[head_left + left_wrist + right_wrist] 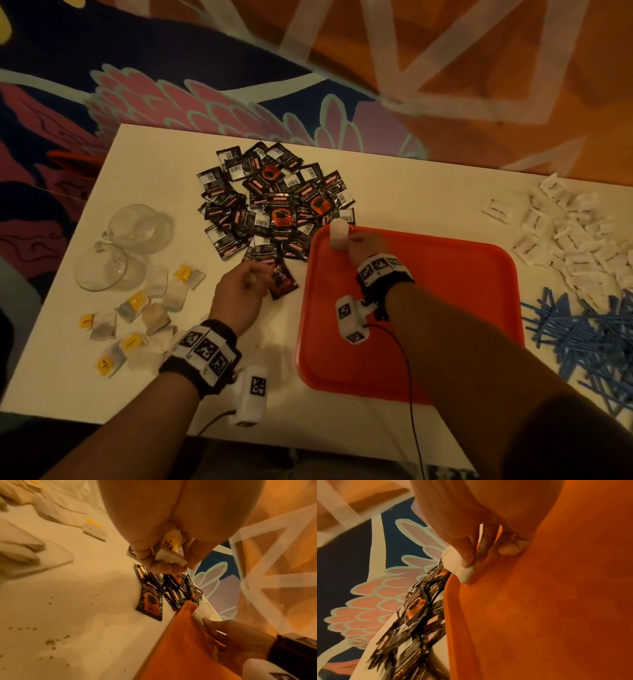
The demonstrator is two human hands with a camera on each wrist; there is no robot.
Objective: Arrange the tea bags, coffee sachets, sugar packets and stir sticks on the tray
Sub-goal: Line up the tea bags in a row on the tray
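My right hand [356, 241] pinches a white tea bag [337, 233] at the far left corner of the red tray [445, 274]; the tea bag [458, 566] touches the tray [539, 601] just inside its rim. My left hand [246, 277] hovers left of the tray and grips a tea bag with a yellow tag [169, 550] in its curled fingers. A heap of black coffee sachets [274, 202] lies beyond it. Loose tea bags [137, 318] lie at the left, white sugar packets [575, 233] at the right, blue stir sticks [582, 329] at the near right.
Two clear glass cups [120, 246] stand at the table's left. The white table [411, 185] sits on a patterned rug [205, 85]. Dark crumbs [49, 641] dot the tabletop near my left hand. A cable runs from my right wrist camera [352, 318] over the tray.
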